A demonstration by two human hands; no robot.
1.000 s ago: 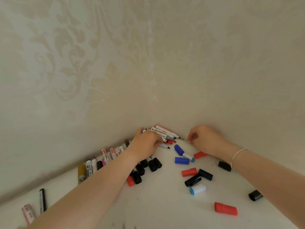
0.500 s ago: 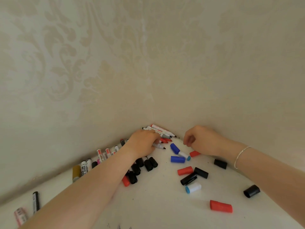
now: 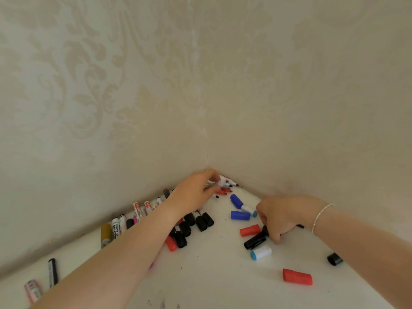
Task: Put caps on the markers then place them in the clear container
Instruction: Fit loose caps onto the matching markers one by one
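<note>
The left hand point(image 3: 196, 192) is seen reaching into the corner where the two papered walls point(image 3: 133, 108) meet; its fingers point(image 3: 213, 176) are curled down and pinched on a thin uncapped marker point(image 3: 210, 188) drawn from the cluster of uncapped markers point(image 3: 226, 186) that lies just beyond and to the right of the fingertips, tight against the wall edge; a group of black caps point(image 3: 200, 221) is found just behind the wrist, and a red cap point(image 3: 171, 243) is partly hidden under the forearm. The right hand point(image 3: 283, 217), marked by a thin bracelet point(image 3: 321, 216), is held knuckles up with its fingers folded under and pressed onto a black cap point(image 3: 255, 240), whose far end is covered by the fingertips; whether the cap is truly gripped cannot be told. Beside these fingers a second red cap point(image 3: 250, 230) is touched or nearly touched; two blue caps point(image 3: 239, 215) lie just beyond them, and a white cap with a blue end point(image 3: 260, 253) lies just nearer the camera. A row of capped markers point(image 3: 124, 221) is lined along the left wall; open white tabletop point(image 3: 211, 275) is left toward the camera, broken only by a third red cap point(image 3: 297, 277) and a lone black cap point(image 3: 334, 259); the clear container is not seen.
</note>
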